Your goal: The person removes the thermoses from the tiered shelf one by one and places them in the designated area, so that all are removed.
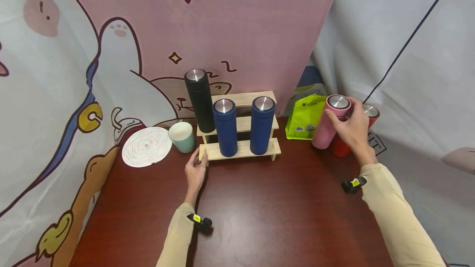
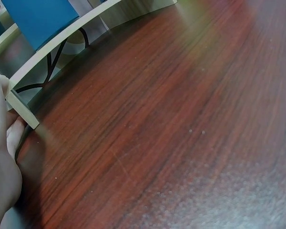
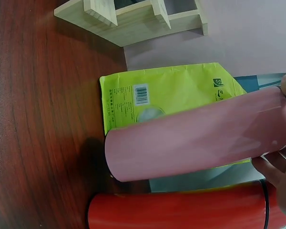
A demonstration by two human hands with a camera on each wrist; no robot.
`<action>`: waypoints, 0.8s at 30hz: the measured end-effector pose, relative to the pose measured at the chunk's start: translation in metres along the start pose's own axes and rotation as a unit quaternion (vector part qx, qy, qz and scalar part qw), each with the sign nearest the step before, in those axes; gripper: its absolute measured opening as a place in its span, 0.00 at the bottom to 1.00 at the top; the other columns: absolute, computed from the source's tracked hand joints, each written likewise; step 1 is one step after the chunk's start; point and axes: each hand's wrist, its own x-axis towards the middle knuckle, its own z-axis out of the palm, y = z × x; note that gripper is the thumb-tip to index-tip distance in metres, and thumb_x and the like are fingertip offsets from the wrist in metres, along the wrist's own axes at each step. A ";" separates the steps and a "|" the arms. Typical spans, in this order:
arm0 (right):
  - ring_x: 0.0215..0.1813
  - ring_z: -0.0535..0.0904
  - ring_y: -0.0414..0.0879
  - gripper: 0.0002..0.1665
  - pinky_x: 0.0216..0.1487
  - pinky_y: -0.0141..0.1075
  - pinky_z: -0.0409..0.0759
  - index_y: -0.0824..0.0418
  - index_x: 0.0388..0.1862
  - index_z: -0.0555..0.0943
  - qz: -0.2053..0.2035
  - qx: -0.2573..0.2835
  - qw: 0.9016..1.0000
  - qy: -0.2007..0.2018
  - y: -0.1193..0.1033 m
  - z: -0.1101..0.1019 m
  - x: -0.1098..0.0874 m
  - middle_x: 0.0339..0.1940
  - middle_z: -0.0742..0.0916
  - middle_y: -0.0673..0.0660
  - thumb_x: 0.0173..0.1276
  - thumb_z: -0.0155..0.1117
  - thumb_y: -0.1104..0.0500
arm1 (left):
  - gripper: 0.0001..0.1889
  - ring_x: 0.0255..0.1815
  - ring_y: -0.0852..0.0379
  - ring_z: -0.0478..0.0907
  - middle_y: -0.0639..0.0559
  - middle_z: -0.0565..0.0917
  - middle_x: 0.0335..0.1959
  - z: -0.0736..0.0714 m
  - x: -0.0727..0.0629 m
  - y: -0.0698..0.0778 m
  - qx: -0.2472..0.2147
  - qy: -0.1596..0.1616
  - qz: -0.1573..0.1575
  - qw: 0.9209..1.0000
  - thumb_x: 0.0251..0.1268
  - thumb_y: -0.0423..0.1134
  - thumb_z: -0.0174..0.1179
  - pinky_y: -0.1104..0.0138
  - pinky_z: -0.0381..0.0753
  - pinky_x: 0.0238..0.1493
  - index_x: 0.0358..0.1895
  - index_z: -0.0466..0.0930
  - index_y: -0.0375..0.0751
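Note:
My right hand [image 1: 350, 126] grips a pink thermos [image 1: 323, 130] near its steel-topped lid, thumb on one side and fingers on the other. In the right wrist view a red thermos [image 3: 181, 211] stands close beside the pink one. My left hand [image 1: 196, 170] holds the left end of the lowest step of a wooden tiered stand [image 1: 241, 150], thumb on top and fingers at the side. That step bears two blue thermoses, one on the left [image 1: 225, 129] and one on the right [image 1: 262, 127]. A taller black thermos [image 1: 200, 102] stands at the stand's back left.
A bright green pouch [image 1: 305, 116] stands behind the pink thermos. Left of the stand are a mint cup [image 1: 182, 137] and a round white woven mat [image 1: 147, 146] propped near the curtain. Printed cloth walls border the brown table [image 1: 259, 209]. A dark cable [image 2: 50, 71] runs behind the stand.

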 end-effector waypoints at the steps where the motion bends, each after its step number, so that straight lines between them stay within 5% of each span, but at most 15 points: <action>1: 0.53 0.79 0.57 0.44 0.46 0.13 0.64 0.64 0.71 0.68 0.001 0.001 1.000 0.002 0.000 0.000 0.000 0.61 0.81 0.67 0.63 0.75 0.47 | 0.24 0.54 0.42 0.83 0.32 0.84 0.57 0.000 0.000 0.000 0.000 0.001 0.000 1.000 0.70 0.34 0.64 0.83 0.79 0.45 0.67 0.76 0.32; 24: 0.56 0.80 0.56 0.43 0.47 0.13 0.66 0.64 0.70 0.69 0.034 0.008 0.999 0.002 0.016 0.016 -0.019 0.61 0.82 0.65 0.63 0.75 0.45 | 0.24 0.48 0.51 0.83 0.33 0.85 0.56 -0.001 0.000 -0.002 -0.011 -0.007 -0.002 1.000 0.71 0.34 0.64 0.81 0.80 0.44 0.68 0.75 0.33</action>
